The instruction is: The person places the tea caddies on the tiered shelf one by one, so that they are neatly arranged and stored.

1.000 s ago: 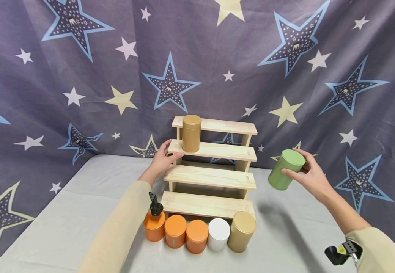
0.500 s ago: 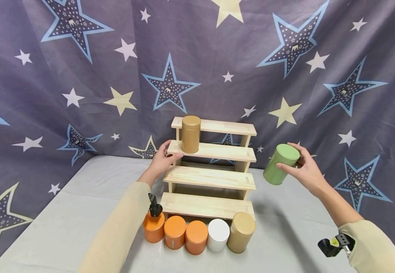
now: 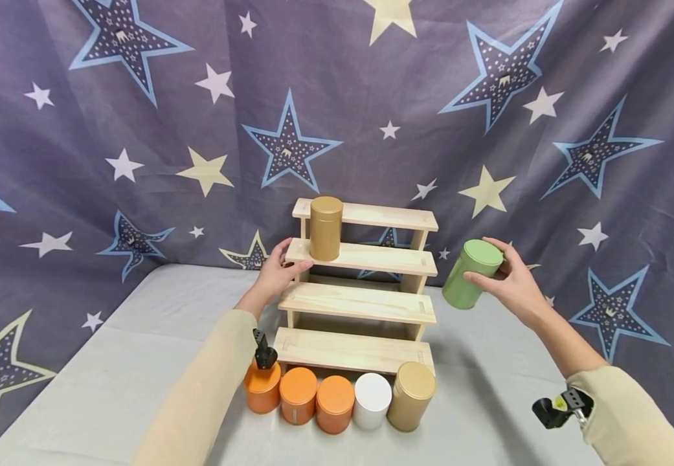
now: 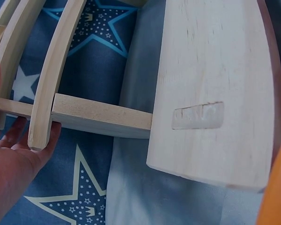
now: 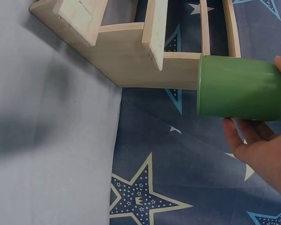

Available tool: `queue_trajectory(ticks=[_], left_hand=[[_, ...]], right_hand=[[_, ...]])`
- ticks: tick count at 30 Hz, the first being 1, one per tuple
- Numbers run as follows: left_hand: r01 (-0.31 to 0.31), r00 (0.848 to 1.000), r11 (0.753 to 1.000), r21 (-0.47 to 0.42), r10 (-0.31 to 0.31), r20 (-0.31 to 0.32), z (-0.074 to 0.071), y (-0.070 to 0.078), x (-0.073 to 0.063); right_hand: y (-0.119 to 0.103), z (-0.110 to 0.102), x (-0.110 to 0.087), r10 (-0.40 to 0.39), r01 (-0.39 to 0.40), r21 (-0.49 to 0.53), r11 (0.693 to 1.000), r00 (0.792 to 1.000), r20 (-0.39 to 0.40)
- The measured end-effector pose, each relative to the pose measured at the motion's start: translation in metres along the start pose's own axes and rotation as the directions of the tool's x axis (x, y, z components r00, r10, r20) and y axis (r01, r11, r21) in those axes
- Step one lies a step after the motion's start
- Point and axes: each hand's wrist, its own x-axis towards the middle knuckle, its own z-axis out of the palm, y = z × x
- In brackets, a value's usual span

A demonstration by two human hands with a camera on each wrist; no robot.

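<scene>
A pale wooden stepped display rack (image 3: 357, 302) stands on the table, and my left hand (image 3: 272, 275) grips the left end of its second board from the top. In the left wrist view, the fingers (image 4: 52, 138) of that hand curl under the board's end. A gold tin (image 3: 326, 233) stands upright on the same board, just right of my left thumb. My right hand (image 3: 511, 285) holds a green lidded tin (image 3: 466, 285) in the air, tilted, right of the rack. The right wrist view has the green tin (image 5: 243, 89) lying sideways across the picture, fingertips against its side.
In front of the rack is a row of tins: three orange ones, including an orange tin (image 3: 298, 396) in the middle of them, then a white tin (image 3: 372, 401) and a gold tin (image 3: 411, 397). A star-patterned cloth (image 3: 168, 129) hangs behind the grey-covered table (image 3: 133, 349).
My right hand has carried the green tin left and upward, closer to the rack. My left hand keeps its place on the board.
</scene>
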Motion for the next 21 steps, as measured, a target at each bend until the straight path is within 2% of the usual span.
queue_trajectory(ticks=[21], left_hand=[[-0.002, 1.0, 1.0, -0.01, 0.002, -0.004, 0.0, -0.002, 0.003]], right_hand=[[-0.013, 0.006, 0.015, -0.007, 0.007, -0.004, 1.0, 1.0, 0.014]])
